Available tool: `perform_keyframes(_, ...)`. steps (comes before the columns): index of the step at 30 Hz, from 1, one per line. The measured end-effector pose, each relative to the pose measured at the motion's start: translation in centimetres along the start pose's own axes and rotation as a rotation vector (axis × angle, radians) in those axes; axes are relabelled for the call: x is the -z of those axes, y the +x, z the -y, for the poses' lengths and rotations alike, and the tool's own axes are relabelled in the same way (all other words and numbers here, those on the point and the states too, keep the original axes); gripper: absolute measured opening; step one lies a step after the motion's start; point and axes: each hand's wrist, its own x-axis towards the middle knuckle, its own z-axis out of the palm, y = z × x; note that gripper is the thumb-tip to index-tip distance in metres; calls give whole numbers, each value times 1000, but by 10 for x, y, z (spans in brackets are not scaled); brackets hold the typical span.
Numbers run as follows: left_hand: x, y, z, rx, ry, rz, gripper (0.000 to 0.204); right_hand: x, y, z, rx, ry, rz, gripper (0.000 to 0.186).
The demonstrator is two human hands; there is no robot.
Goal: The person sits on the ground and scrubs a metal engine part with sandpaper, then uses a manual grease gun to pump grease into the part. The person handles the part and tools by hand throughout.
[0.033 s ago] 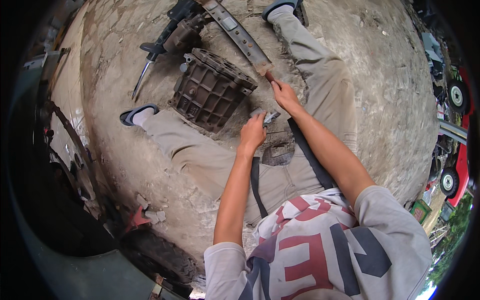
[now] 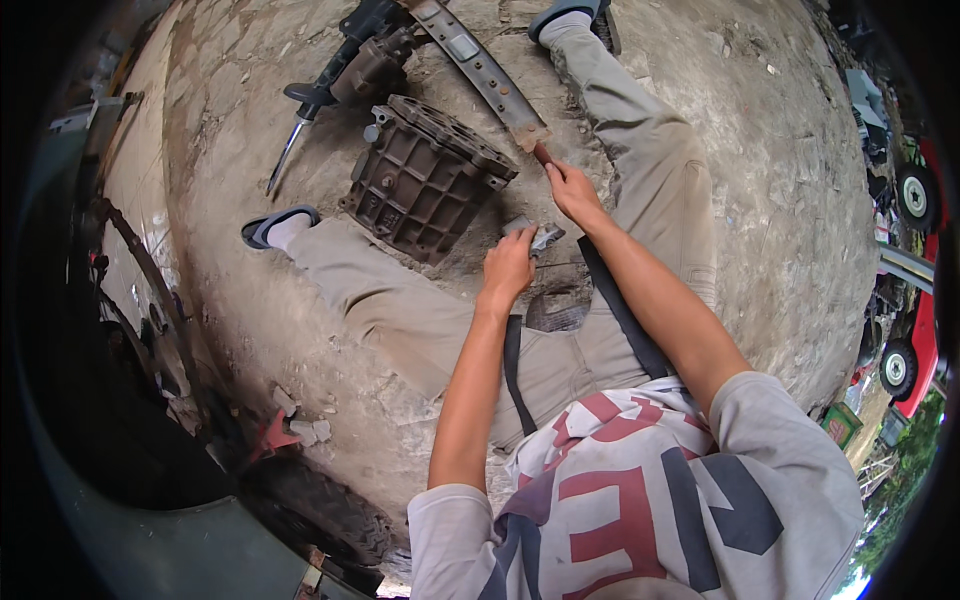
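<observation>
The metal piece (image 2: 547, 237) in the left hand (image 2: 510, 264) shifted.

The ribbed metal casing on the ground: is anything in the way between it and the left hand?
Nothing visible stands in the gap between the left hand and the ribbed metal casing. A small grey metal piece shows right at the hand's fingertips.

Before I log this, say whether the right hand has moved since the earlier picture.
No; the right hand shows no clear shift against the ribbed casing.
</observation>
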Motion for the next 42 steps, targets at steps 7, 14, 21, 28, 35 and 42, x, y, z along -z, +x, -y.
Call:
perform_keyframes(7, 10, 0, -3, 100, 34, 191, 74, 5, -1, -3, 59, -87, 47, 44)
perform_keyframes(14, 7, 3, 23, 98, -188, 202, 83, 1, -11, -6, 122, -189, 162, 39)
perform_keyframes(21, 1, 5, 41, 54, -335, 270, 95, 2, -20, 2, 130, -194, 205, 40)
perform_keyframes(28, -5, 11, 44, 65, -287, 301, 102, 10, -28, 3, 263, -239, 178, 39)
perform_keyframes(35, -8, 14, 54, 35, -316, 259, 100, 15, -49, 18, 375, -298, 155, 38)
perform_keyframes(42, 13, 11, 42, 197, -305, 110, 80, 39, -92, 40, 409, -225, 198, 42)
